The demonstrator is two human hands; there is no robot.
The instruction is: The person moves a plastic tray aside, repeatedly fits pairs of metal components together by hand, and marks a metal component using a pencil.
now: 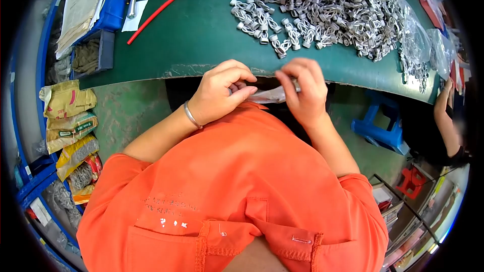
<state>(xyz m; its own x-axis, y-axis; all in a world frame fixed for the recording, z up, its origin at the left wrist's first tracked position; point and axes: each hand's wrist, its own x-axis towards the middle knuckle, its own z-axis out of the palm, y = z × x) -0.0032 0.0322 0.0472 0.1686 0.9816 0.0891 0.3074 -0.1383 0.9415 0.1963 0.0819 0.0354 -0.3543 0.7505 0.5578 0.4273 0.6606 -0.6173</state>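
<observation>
Head: hands [222, 90] [307, 90] at plastic [269, 95] (translucent).

Clear plastic [273, 94] between the left hand [222, 90] and right hand [306, 90]
Thin, creased, stretching sideways toward 3 o'clock.

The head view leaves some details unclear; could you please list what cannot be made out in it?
All in the head view:
- Translucent plastic: one end hidden by the left hand; contents, if any, unclear.
- Right hand: fingers blurred, grip uncertain.
- Metal fittings: pile cut off by top edge.
- Shirt lettering: too small.
- Co-worker: mostly lost at dark right edge.
</observation>
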